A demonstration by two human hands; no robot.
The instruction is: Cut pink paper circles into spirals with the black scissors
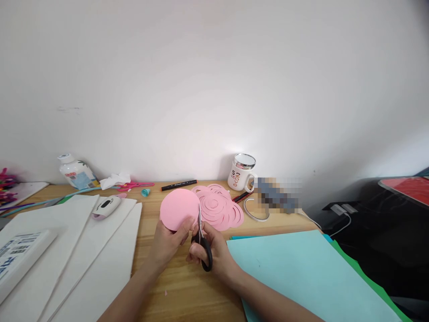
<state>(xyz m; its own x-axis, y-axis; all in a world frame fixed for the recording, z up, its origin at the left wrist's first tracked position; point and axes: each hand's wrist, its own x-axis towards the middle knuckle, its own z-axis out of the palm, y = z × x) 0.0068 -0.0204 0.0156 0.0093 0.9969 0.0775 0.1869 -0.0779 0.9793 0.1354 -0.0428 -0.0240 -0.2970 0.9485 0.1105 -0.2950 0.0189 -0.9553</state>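
A round pink paper disc is pinched between the thumb and fingers of my left hand, raised over the wooden table. My right hand grips black-handled scissors, fingers in the loops. The scissors' blades point up along the disc's right edge; whether they have cut into it I cannot tell. Just behind lie several pink paper pieces cut in rings or spirals, overlapping in a pile. A tiny pink scrap lies on the table in front of me.
White sheets with a white box and a small white device lie left. Light blue paper covers the right. Along the wall stand a bottle, pink scissors, a black marker, a mug and a tape roll.
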